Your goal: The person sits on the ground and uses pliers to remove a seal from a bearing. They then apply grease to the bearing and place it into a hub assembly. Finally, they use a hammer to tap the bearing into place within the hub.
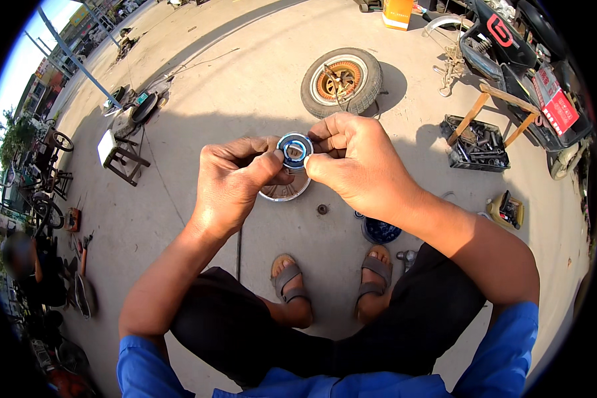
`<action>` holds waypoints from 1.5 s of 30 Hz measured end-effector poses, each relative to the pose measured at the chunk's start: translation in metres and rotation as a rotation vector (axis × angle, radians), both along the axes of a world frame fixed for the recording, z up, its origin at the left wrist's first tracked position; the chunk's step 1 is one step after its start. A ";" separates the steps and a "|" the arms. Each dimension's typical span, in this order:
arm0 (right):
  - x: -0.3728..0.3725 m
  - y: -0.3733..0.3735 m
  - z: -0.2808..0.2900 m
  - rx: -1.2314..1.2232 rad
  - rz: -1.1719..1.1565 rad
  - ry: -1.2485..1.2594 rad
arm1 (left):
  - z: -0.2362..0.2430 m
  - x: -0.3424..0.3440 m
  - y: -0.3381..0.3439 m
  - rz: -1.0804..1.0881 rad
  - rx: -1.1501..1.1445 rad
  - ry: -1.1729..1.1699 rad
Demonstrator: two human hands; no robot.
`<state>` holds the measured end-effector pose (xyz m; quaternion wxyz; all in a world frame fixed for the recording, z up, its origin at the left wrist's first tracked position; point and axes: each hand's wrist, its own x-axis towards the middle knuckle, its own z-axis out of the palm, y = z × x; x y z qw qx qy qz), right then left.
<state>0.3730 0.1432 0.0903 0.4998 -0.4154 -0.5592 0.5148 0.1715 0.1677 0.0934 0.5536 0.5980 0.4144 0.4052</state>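
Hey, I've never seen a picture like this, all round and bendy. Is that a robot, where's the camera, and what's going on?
No robot here: these are a person's bare hands. The only picture comes from a camera worn on that person's head, looking down. Its wide fisheye lens bends straight edges and leaves the corners black.

The left hand and right hand together hold a small metal ring with blue on it, pinched between the fingers.

On the concrete ground beyond lies a wheel with a tyre. To the right is a dark crate of metal parts or tools; to the left, a small stool. At the bottom are the wearer's knees and sandals.
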 end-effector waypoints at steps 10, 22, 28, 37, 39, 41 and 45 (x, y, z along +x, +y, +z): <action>0.009 0.009 -0.006 -0.028 0.039 0.020 | -0.008 -0.002 0.006 -0.053 -0.037 -0.119; 0.016 0.007 0.000 -0.135 0.167 0.077 | -0.015 -0.006 0.015 -0.346 -0.435 -0.463; 0.013 0.004 0.009 -0.158 0.231 0.124 | -0.022 -0.006 0.015 -0.417 -0.537 -0.578; 0.014 0.004 0.007 -0.133 0.235 0.146 | -0.027 -0.008 0.015 -0.448 -0.553 -0.639; 0.015 0.005 0.005 -0.117 0.231 0.151 | -0.025 -0.008 0.013 -0.440 -0.559 -0.642; 0.016 0.007 0.000 -0.091 0.222 0.150 | -0.020 -0.006 0.011 -0.421 -0.548 -0.655; 0.026 0.009 -0.002 -0.064 0.173 0.092 | -0.019 -0.007 0.014 -0.426 -0.516 -0.648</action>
